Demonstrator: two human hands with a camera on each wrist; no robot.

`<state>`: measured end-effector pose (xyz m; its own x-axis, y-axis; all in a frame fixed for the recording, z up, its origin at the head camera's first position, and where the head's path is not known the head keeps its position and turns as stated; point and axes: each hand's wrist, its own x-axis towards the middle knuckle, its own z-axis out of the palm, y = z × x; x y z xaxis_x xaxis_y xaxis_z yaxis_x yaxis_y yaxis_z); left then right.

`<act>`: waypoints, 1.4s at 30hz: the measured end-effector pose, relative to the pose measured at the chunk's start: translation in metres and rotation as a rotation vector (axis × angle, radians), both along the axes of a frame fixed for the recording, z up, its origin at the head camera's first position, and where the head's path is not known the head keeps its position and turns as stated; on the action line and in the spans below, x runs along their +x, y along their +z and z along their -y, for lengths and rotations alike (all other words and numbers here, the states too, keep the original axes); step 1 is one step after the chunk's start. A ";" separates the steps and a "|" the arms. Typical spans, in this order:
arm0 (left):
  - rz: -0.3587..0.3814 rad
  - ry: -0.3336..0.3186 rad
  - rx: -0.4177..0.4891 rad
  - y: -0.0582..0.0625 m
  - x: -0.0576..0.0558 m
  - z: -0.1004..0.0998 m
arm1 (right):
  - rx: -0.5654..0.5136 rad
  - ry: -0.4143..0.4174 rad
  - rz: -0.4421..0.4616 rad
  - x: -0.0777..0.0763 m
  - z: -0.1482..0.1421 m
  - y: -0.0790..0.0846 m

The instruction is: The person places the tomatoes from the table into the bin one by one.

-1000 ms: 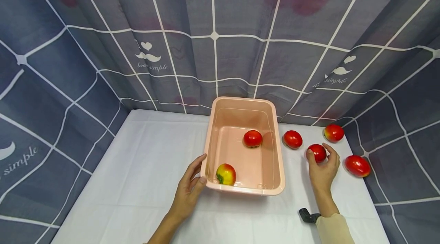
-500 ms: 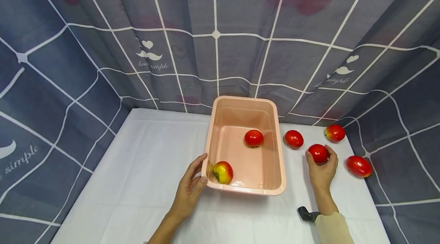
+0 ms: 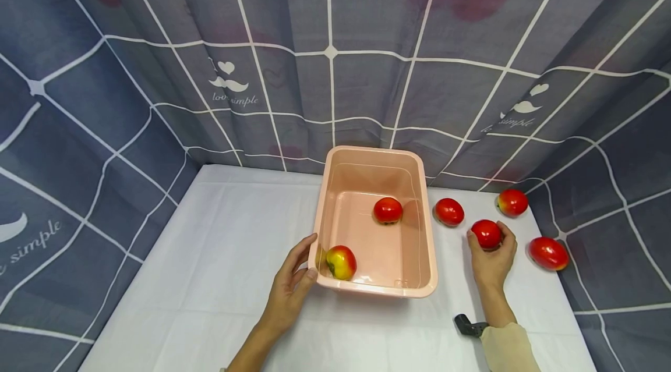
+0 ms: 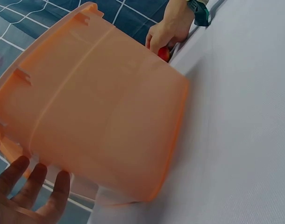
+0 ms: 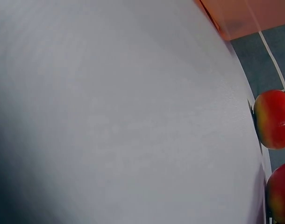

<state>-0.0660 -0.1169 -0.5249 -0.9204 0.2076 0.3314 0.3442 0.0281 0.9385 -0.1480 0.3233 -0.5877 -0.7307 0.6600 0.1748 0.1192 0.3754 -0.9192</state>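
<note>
- So, left hand [image 3: 286, 291] is gripping the pink bin [image 3: 377, 291] by its near-left corner
- right hand [image 3: 493, 260] has a red fruit [image 3: 486, 233] pinched, just right of the bin
- two more fruits [image 3: 388, 210] inside

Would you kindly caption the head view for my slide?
Left hand holds a bin; right hand grips a red fruit.
</note>
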 end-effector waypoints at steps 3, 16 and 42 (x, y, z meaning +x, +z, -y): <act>0.005 -0.002 -0.004 0.001 0.000 0.000 | -0.007 -0.002 0.008 0.001 0.000 0.000; 0.021 0.000 0.018 0.000 -0.001 -0.002 | -0.025 -0.016 0.015 0.005 0.001 0.009; -0.002 -0.005 0.022 0.002 -0.002 -0.001 | 0.169 0.225 -0.398 0.027 0.042 0.097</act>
<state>-0.0682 -0.1162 -0.5228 -0.9188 0.2044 0.3378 0.3461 0.0055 0.9382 -0.1209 0.2810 -0.4902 -0.7071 0.4315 0.5602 -0.3303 0.4990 -0.8012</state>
